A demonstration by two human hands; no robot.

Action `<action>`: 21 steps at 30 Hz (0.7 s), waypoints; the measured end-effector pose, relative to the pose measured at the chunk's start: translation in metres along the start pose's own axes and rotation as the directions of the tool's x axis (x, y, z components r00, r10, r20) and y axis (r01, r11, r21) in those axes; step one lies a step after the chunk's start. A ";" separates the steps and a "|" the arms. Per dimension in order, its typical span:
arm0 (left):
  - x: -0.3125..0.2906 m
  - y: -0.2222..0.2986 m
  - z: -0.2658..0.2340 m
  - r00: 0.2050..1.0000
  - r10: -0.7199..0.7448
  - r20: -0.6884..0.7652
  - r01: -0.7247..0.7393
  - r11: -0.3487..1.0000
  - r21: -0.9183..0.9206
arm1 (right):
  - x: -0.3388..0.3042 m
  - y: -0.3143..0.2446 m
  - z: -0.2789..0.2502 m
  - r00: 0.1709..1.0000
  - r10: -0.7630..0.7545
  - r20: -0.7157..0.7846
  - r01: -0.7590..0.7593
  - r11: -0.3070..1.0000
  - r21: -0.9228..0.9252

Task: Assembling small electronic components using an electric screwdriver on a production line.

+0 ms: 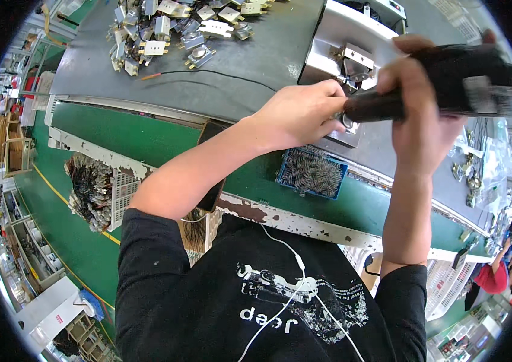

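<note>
My right hand (416, 102), blurred by motion, is wrapped round a black power screwdriver (443, 78). The tool lies nearly level, its narrow nose toward the left. At that nose my left hand (304, 114) has its fingers pinched together by a small shiny metal piece; what exactly they grip is mostly hidden. Just beyond both hands stands a metal fixture (322, 57), and a small white-topped metal part (357, 57) sits upright on it. Closer to my body, a blue bin (281, 175) full of small coil springs stands below my left hand.
Several small metal parts with white faces (192, 39) are heaped on the grey bench (93, 75) at the far left. A thin black cable (225, 73) with an orange end crosses it. Clear plastic bags (492, 163) and loose parts lie right. A chipped white rail (280, 218) runs before me.
</note>
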State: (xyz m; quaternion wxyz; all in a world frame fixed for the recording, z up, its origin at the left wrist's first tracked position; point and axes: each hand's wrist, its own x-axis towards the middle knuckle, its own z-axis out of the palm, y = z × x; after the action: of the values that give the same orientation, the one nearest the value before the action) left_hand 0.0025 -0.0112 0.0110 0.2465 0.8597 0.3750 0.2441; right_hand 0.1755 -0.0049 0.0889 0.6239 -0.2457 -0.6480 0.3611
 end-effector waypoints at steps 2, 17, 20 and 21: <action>0.003 0.004 -0.008 1.000 -0.007 -0.022 0.007 1.000 0.024 | 0.010 -0.007 -0.014 0.993 -0.074 -0.089 0.065 0.993 -0.099; -0.026 -0.011 -0.018 0.983 -0.048 0.176 0.060 0.996 -0.067 | -0.077 0.021 -0.024 0.912 0.274 0.307 0.114 0.548 -0.828; -0.023 -0.012 -0.013 0.984 -0.040 0.173 0.050 0.997 -0.051 | -0.086 0.031 -0.032 0.923 0.226 0.311 0.154 0.524 -0.837; -0.023 -0.013 -0.012 0.985 -0.033 0.168 0.041 0.998 -0.043 | -0.084 0.031 -0.033 0.926 0.204 0.319 0.165 0.541 -0.825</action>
State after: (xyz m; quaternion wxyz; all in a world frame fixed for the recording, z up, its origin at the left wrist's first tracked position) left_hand -0.0250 -0.0181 0.0073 0.3015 0.8640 0.3633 0.1749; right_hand 0.2123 -0.0450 0.0105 0.2877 -0.4470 -0.8453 0.0532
